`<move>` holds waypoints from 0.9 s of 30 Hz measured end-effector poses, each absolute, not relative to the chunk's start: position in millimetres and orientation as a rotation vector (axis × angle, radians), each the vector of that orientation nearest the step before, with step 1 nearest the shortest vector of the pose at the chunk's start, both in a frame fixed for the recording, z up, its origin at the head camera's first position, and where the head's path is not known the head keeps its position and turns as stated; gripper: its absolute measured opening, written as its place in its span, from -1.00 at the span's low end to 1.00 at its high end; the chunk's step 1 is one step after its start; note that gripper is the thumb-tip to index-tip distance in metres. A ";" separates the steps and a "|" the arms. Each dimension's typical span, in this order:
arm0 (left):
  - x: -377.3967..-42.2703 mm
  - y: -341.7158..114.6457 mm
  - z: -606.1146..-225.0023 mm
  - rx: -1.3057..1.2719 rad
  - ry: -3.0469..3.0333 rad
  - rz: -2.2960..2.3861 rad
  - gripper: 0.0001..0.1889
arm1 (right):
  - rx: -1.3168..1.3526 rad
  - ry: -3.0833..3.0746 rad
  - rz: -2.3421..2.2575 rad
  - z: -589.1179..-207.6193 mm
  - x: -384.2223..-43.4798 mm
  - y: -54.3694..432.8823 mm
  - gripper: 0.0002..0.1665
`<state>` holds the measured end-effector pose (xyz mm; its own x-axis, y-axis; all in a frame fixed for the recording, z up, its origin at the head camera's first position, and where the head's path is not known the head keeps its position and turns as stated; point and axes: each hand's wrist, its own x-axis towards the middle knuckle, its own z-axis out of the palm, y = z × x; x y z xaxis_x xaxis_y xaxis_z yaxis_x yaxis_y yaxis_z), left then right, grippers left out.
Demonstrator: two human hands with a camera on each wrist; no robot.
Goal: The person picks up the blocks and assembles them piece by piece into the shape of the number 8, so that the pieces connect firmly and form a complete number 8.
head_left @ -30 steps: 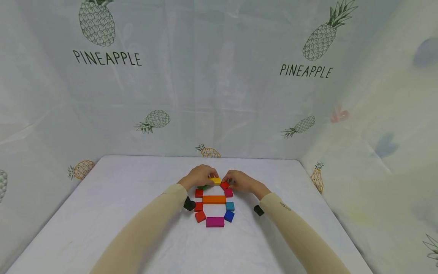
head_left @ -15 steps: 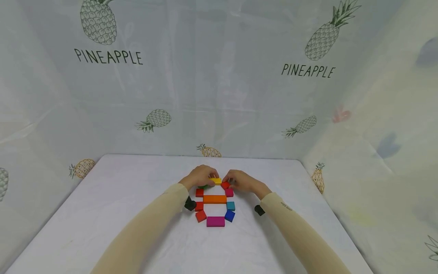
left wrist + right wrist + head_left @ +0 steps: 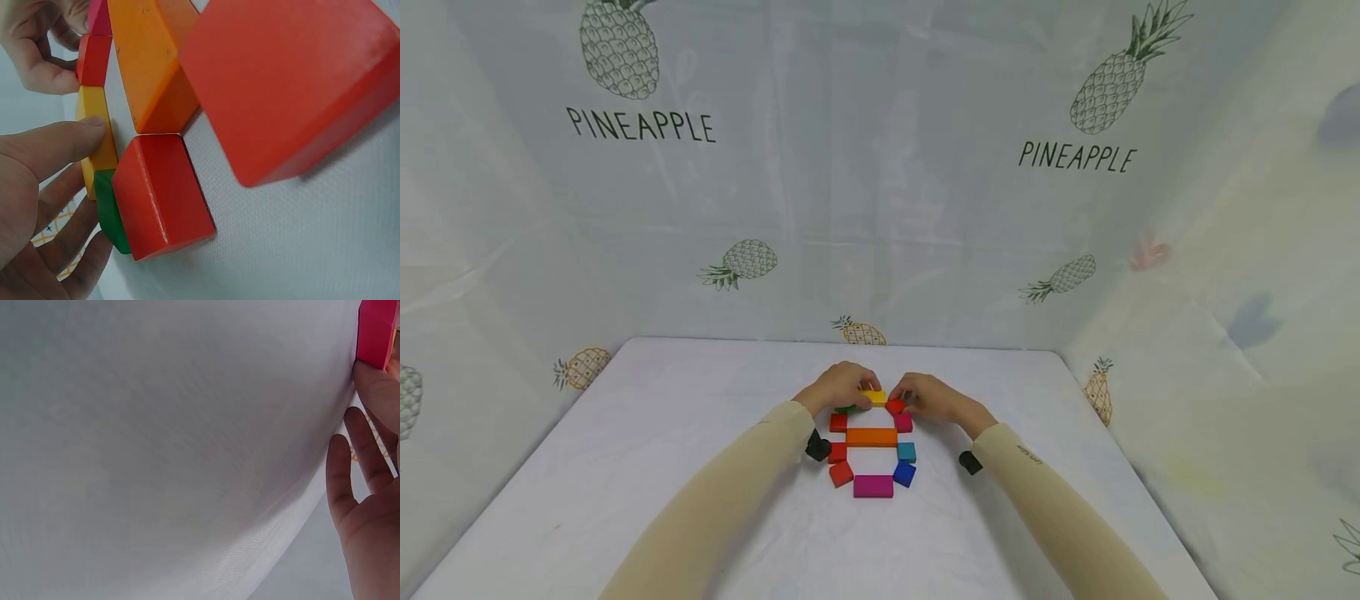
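Observation:
Colored wooden blocks form a ring with a bar across it on the white table. At its far end my left hand [image 3: 842, 386] pinches a yellow block [image 3: 876, 398], thumb on the near face and fingers behind it. My right hand [image 3: 929, 396] pinches the small red block [image 3: 896, 406] that abuts the yellow one's right end. Beside the left fingers, a green block [image 3: 111, 209] touches another red block [image 3: 162, 194]. A pink block [image 3: 903, 422] lies just below the right fingers. In the right wrist view, the right thumb hides part of what it touches.
An orange bar [image 3: 872, 437] spans the ring's middle. Nearer lie a teal block [image 3: 907, 452], a blue block [image 3: 905, 474], a magenta block [image 3: 873, 487] and red blocks [image 3: 842, 474]. A pineapple-print sheet [image 3: 880, 208] hangs behind the table [image 3: 737, 500].

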<state>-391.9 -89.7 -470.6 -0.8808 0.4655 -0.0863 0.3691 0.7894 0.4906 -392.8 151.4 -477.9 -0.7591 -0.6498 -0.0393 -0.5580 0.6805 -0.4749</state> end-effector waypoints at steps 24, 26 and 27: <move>-389.1 -89.8 -470.1 0.651 2.790 0.704 -0.70 | -0.983 2.672 -0.682 -480.1 -393.2 153.0 -0.63; -388.6 -89.9 -469.7 0.649 2.794 0.703 -0.70 | -0.988 2.669 -0.687 -479.2 -392.6 152.9 -0.62; -388.5 -90.0 -469.7 0.649 2.795 0.704 -0.70 | -0.990 2.669 -0.689 -478.7 -392.3 152.8 -0.62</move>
<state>-388.5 -90.0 -469.7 -0.8869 0.4562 -0.0722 0.3676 0.7919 0.4875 -392.3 152.8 -478.7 -0.7515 -0.6587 -0.0356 -0.5591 0.6647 -0.4956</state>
